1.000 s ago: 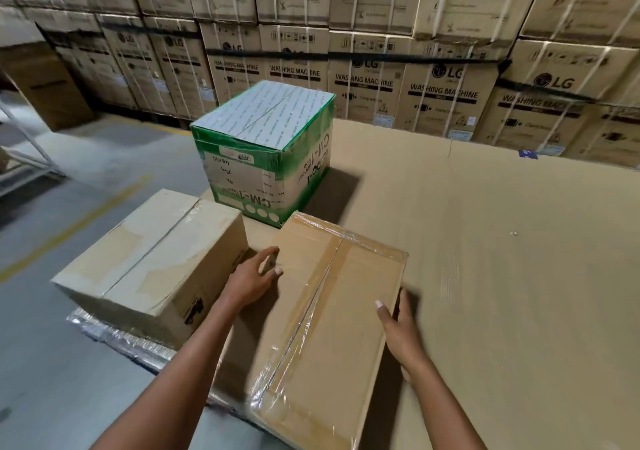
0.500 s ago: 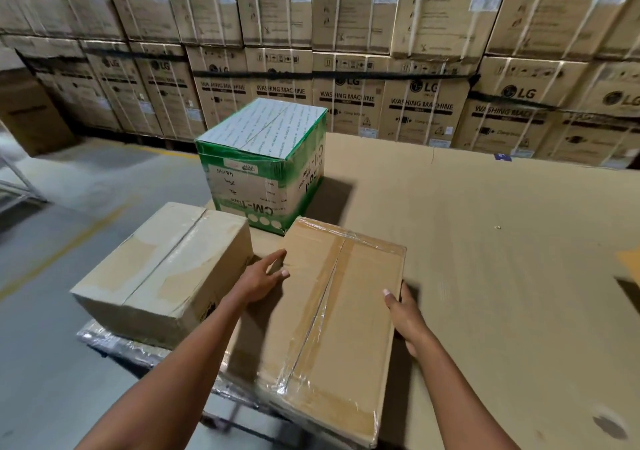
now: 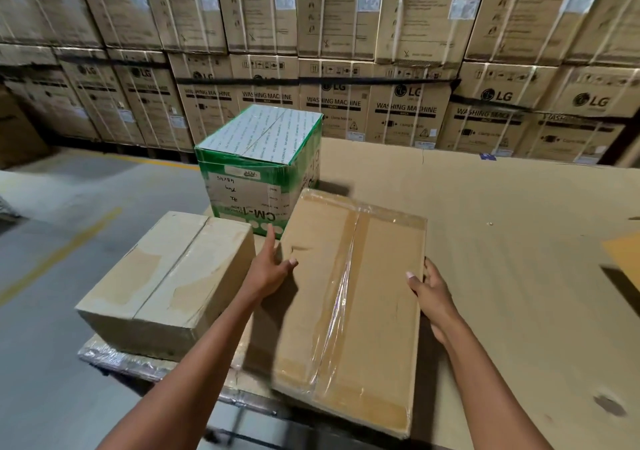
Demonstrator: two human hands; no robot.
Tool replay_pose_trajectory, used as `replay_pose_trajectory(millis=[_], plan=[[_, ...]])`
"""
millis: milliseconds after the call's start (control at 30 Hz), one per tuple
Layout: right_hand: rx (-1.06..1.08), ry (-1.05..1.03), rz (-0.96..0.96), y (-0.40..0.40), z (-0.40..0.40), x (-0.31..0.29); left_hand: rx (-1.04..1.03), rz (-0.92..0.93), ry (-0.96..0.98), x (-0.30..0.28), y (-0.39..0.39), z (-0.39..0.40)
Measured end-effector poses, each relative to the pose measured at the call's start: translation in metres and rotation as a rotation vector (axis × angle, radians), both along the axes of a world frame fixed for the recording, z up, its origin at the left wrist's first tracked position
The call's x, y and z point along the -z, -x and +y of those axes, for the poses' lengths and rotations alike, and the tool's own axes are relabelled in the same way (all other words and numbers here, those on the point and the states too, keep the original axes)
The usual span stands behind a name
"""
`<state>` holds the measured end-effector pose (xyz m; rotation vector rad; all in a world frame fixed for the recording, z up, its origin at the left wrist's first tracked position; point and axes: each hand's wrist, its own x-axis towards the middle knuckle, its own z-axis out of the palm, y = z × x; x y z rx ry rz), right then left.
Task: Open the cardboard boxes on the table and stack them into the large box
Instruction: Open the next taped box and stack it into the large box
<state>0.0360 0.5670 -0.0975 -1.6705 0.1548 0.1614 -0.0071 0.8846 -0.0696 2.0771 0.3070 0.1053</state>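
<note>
A taped brown cardboard box (image 3: pixel 349 297) lies in front of me on the cardboard-covered table (image 3: pixel 502 276). My left hand (image 3: pixel 272 269) grips its left edge, thumb on the top face. My right hand (image 3: pixel 429 288) grips its right edge, thumb over the top. The box's clear tape runs down its middle seam and its flaps are closed. A second brown box (image 3: pixel 169 283), sealed, sits to the left at the table's corner. A green and white box (image 3: pixel 259 165), closed, stands behind both.
Stacked washing machine cartons (image 3: pixel 381 68) form a wall behind the table. Grey floor (image 3: pixel 69 214) with a yellow line lies to the left. An orange-brown flap (image 3: pixel 623 255) shows at the right edge. Plastic wrap hangs from the table's near left edge.
The view has risen and closed in. Both hands stay on the box's two sides; the box's near end now looks raised off the table edge.
</note>
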Motion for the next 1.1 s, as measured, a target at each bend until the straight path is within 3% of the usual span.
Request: replay_pose_trajectory(millis=[300, 500, 633, 800, 967, 1100], plan=[[0.074, -0.064, -0.355, 0.001, -0.022, -0.050, -0.040, -0.261, 0.156, -0.011, 0.002, -0.008], [0.198, -0.099, -0.395, 0.017, -0.032, -0.043, -0.085, -0.191, 0.432, -0.001, 0.016, -0.022], [0.263, -0.097, -0.378, 0.023, -0.038, -0.042, -0.058, -0.074, 0.582, -0.033, 0.023, -0.033], [0.179, -0.203, -0.275, 0.030, -0.043, -0.082, 0.040, 0.105, 0.390, -0.083, 0.010, -0.023], [0.054, -0.014, -0.110, 0.030, -0.047, -0.133, 0.067, 0.088, 0.290, -0.130, -0.001, -0.027], [-0.018, 0.059, -0.046, 0.032, -0.056, -0.146, 0.201, 0.147, 0.287, -0.132, -0.001, -0.017]])
